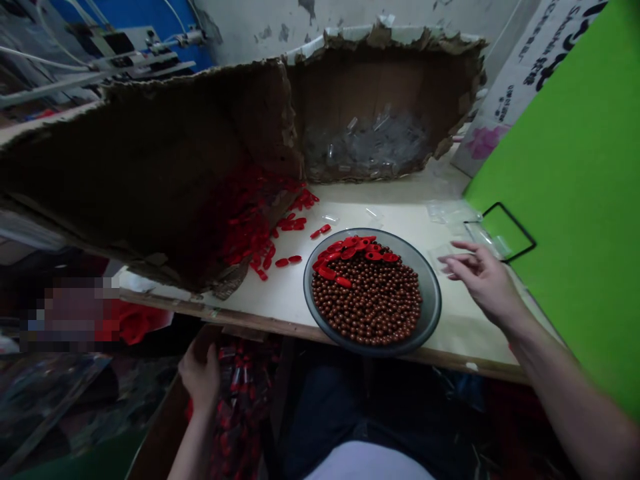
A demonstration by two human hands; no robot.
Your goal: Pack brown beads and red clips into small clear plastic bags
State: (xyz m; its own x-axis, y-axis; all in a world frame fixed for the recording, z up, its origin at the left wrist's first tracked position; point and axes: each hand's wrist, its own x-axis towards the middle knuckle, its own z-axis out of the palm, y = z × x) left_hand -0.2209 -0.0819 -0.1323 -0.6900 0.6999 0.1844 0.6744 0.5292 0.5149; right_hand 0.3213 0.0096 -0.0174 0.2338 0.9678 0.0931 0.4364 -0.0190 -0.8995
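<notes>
My right hand (483,277) is above the right side of the table, beside the bowl. Its thumb and fingers are partly stretched and apart, close to faint clear plastic; nothing shows plainly in it. My left hand (201,373) is low, past the front edge, over a box of red-and-clear pieces (241,380). Thumb and forefinger stand apart there; the other fingertips are hidden. Between the hands, a grey bowl (434,300) holds many brown beads (373,307). Red oval plastic pieces (345,250) lie on the beads along the far left side.
A torn cardboard box (150,140) on its side spills red pieces (240,220) onto the white table (350,203). Another cardboard compartment (370,73) holds clear plastic pieces (385,143). A green panel (585,200) with a black wire handle (517,227) borders the right side.
</notes>
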